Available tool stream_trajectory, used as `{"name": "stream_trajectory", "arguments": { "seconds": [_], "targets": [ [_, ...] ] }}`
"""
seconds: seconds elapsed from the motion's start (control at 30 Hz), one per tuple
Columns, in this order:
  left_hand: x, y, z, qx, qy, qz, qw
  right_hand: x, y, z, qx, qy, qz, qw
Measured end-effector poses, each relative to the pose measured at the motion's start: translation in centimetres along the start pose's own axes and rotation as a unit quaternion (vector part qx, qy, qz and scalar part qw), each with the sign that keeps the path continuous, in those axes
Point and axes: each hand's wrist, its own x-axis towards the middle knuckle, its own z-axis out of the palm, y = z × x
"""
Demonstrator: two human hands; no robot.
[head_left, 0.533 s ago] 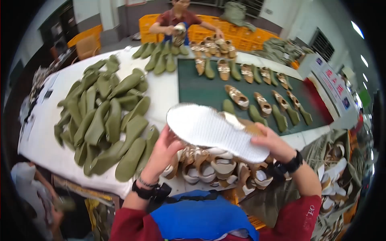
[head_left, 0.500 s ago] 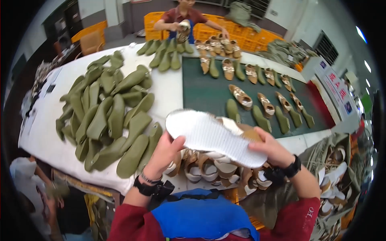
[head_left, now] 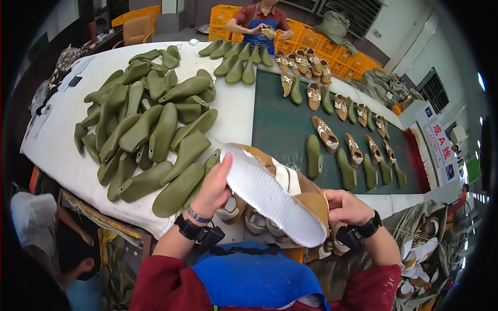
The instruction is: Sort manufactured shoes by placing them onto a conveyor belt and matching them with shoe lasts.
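Note:
A tan shoe upper with white stripes and a white ribbed bottom [head_left: 275, 194] is tilted in front of me, its bottom turned toward me. My left hand [head_left: 214, 185] grips its far left end, thumb on the white bottom. At the other end, near the right edge, my right hand [head_left: 350, 208] has its fingers closed on the tan side. Below the held shoe upper stand several more tan and white shoe uppers [head_left: 255, 220], partly hidden by it. To the left lies a heap of olive-green shoe lasts [head_left: 163, 132].
Shoe uppers paired with lasts stand in rows on a green conveyor belt [head_left: 282, 122]. Across the white table [head_left: 233, 111], a co-worker [head_left: 259, 23] holds a shoe upper. A sack of shoe uppers [head_left: 423, 249] sits right; another person [head_left: 36, 217] is at lower left.
The held shoe upper has tilted, its right end dropping, and its striped tan side now shows more. My right hand has shifted from the white bottom to the tan side. The head view has swung.

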Motion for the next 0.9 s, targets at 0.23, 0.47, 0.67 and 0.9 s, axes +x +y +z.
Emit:
{"name": "stream_trajectory", "arguments": {
  "seconds": [0.23, 0.47, 0.67, 0.9],
  "targets": [
    [0.5, -2.6, -5.7, 0.513, 0.009, 0.135, 0.848, 4.6, -12.2, -3.5, -0.306, 0.015, -0.027, 0.951],
    [0.0, -6.5, -10.6, 0.630, -0.040, 0.044, 0.775, 19.2, -8.3, -19.5, -0.544, 0.196, -0.026, 0.815],
    [-0.2, -6.5, -11.0, 0.638, -0.029, 0.008, 0.769, 31.4, 4.5, -27.8, -0.654, 0.294, 0.074, 0.693],
    [0.0, -6.4, -8.8, 0.669, -0.025, 0.004, 0.743, 35.7, 9.6, -31.7, -0.574, 0.429, 0.069, 0.694]
  ]
}}
